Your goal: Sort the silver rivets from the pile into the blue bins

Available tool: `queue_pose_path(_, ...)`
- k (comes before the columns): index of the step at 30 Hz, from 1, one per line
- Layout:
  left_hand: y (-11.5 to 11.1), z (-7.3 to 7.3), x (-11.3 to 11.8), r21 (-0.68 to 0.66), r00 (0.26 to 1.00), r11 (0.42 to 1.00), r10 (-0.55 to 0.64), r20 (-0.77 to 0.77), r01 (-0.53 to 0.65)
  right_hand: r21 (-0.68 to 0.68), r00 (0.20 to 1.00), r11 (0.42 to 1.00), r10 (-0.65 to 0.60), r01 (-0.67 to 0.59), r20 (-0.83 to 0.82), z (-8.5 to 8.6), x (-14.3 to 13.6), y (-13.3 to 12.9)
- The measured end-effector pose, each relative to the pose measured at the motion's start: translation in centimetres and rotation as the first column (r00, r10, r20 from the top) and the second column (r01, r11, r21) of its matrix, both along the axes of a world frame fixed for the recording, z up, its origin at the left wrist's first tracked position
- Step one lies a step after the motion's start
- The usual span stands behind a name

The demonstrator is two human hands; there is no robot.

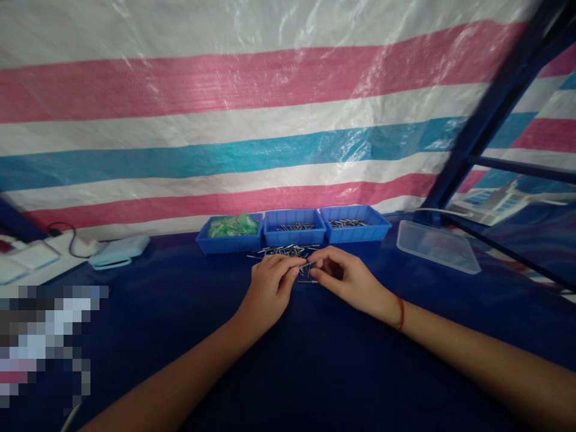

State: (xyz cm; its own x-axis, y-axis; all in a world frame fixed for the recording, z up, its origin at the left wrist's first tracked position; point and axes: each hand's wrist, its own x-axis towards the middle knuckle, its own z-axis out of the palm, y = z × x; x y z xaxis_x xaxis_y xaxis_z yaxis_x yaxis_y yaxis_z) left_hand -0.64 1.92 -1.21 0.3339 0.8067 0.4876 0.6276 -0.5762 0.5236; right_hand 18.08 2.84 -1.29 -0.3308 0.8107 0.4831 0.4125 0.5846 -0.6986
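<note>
Striped sheeting (225, 90) is hanging behind a dark blue table (292, 366). At the near side of a loose pile of metal pins (288, 249), we are holding one slim metal piece (308, 264) between our left hand (270, 281) and right hand (350, 275), thumbs and fingertips pinching narrowly. We are judging this as two-handed fingertip handling; the next move is probably calling for a light, steady pinch. Its long axis is running left to right, rising slightly rightward; which end is leading, we cannot tell.

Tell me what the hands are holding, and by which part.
A thin metal pin: the left hand pinches its left end, and the right hand seems to grip the other. Fingers hide both tips.
</note>
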Motion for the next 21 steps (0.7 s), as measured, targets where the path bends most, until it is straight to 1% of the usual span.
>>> queue_pose_path(3, 0.04, 0.05, -0.08, -0.015, 1.000, 1.000, -0.016, 0.005, 0.016, -0.073, 0.997, 0.997, -0.005, 0.000, -0.073, -0.01, -0.44, -0.53)
queue_pose_path(7, -0.05, 0.19, -0.02, -0.035, 0.999, 0.999, -0.043, -0.008, 0.042, -0.096, 0.988, 0.995, -0.028, 0.013, -0.151, 0.24, -0.63, -0.75)
queue_pose_path(14, -0.03, 0.13, 0.09, -0.047, 0.997, 0.996, -0.073, -0.015, 0.072, -0.071, 0.989, 0.997, 0.006, -0.017, -0.148, 0.56, -0.69, -1.04)
queue_pose_path(21, -0.36, 0.40, 0.19, -0.098, 0.994, 0.989, -0.106, 0.008, 0.107, -0.060, 0.991, 0.998, -0.004, -0.004, -0.135, 0.59, -0.65, -0.99)
